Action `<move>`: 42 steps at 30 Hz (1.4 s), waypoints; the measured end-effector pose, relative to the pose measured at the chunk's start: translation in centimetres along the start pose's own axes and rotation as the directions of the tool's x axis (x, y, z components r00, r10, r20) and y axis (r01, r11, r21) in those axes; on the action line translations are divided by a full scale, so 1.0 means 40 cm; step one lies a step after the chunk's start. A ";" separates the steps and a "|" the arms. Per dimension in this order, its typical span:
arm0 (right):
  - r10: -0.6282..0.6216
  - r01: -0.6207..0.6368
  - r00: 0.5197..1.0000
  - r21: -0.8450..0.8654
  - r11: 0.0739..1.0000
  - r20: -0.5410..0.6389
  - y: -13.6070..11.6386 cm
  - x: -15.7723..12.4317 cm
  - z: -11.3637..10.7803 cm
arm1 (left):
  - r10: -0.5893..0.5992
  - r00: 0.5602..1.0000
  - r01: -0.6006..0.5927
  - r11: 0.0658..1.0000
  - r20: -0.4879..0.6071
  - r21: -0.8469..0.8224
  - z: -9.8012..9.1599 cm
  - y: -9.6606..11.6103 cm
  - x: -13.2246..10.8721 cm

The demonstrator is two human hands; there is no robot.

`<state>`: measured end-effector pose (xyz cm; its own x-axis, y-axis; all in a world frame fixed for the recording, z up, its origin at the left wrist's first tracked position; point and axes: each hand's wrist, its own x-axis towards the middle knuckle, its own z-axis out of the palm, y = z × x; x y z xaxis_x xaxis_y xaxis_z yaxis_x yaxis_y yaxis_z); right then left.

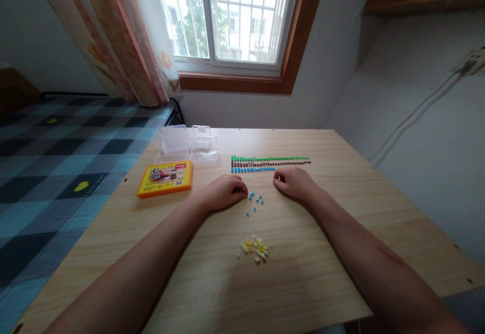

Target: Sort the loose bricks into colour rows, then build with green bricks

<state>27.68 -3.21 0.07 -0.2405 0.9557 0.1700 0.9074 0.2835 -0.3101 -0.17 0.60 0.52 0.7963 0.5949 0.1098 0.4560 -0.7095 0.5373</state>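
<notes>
My left hand (223, 191) rests on the wooden table (322, 233), fingers curled into a loose fist beside several loose blue bricks (255, 202). My right hand (293, 181) lies opposite it, fingers pinched together at the end of the blue row (252, 170); what they pinch is too small to make out. Above that row run a brown row (271, 163) and a green row (269, 158) of tiny bricks. A small heap of yellow and cream bricks (255, 248) lies nearer to me.
An orange box (165, 178) lies at the table's left. Behind it stands a clear plastic case (189, 144). A bed with a checked blue cover (56, 162) adjoins the left edge. Wall and window are behind.
</notes>
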 end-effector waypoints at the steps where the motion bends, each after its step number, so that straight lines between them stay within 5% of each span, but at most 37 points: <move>1: 0.059 -0.060 0.998 -0.038 0.997 -0.025 0.011 0.003 -0.002 | 0.002 1.000 -0.002 1.000 0.000 0.000 -0.001 0.001 0.000; 7: 0.309 -0.327 0.932 -0.071 0.942 -0.191 0.034 0.027 0.023 | -0.001 1.000 0.001 1.000 -0.010 0.011 0.001 0.008 0.000; 18: 0.379 -0.302 0.860 0.258 0.918 -0.342 0.080 0.035 0.054 | -0.028 0.995 0.026 0.999 -0.094 -0.020 0.006 0.002 0.001; 24: 0.064 -0.016 0.964 0.187 0.982 -0.257 0.118 0.035 0.041 | -0.059 0.985 0.052 0.998 -0.162 -0.048 0.011 -0.007 0.002; 29: -0.106 0.140 0.964 0.130 0.982 -0.244 0.138 0.026 0.032 | -0.068 0.982 0.058 0.996 -0.175 -0.061 0.008 -0.009 0.002; 34: -0.147 0.159 0.968 0.042 0.986 -0.204 0.134 0.025 0.032 | -0.080 0.983 0.073 0.996 -0.168 -0.050 0.006 0.000 0.001; 42: -0.046 0.043 0.985 -0.018 0.999 -0.168 0.091 0.018 0.026 | -0.071 0.988 0.069 0.997 -0.138 -0.015 0.009 0.004 -0.003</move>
<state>30.46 -1.39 -1.92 -0.2205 0.9147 0.3385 0.9021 0.3232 -0.2858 -0.06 0.31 0.29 0.6996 0.6900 0.1857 0.5042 -0.6609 0.5559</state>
